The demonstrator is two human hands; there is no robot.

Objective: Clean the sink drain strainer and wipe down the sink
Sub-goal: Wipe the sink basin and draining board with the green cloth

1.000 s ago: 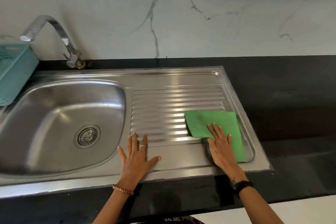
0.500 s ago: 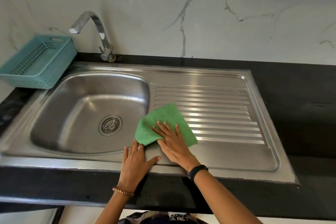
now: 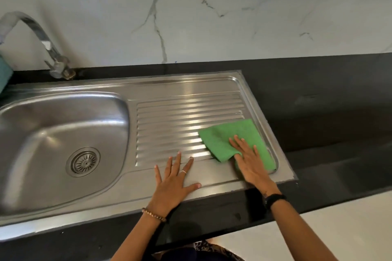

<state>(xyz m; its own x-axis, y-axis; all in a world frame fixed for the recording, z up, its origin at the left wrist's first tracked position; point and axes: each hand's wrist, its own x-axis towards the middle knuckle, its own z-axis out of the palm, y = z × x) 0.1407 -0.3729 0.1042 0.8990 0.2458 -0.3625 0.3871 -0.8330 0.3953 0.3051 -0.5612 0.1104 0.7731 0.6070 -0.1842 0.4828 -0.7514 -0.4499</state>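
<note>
A stainless steel sink (image 3: 63,116) has its round drain strainer (image 3: 83,162) seated in the bowl's bottom. To the right is its ribbed drainboard (image 3: 182,116). A green cloth (image 3: 224,137) lies flat on the drainboard's right end. My right hand (image 3: 250,163) presses flat on the cloth, fingers spread. My left hand (image 3: 174,180) rests flat and empty on the sink's front rim, just left of the cloth.
A chrome tap (image 3: 42,42) stands behind the bowl at the left. A teal basket's corner (image 3: 5,72) shows at the left edge. Black counter (image 3: 318,99) surrounds the sink, with a marble wall (image 3: 212,10) behind.
My right hand slid the green cloth from the drainboard's left edge near the bowl back to its right end. My left hand stayed on the front rim.
</note>
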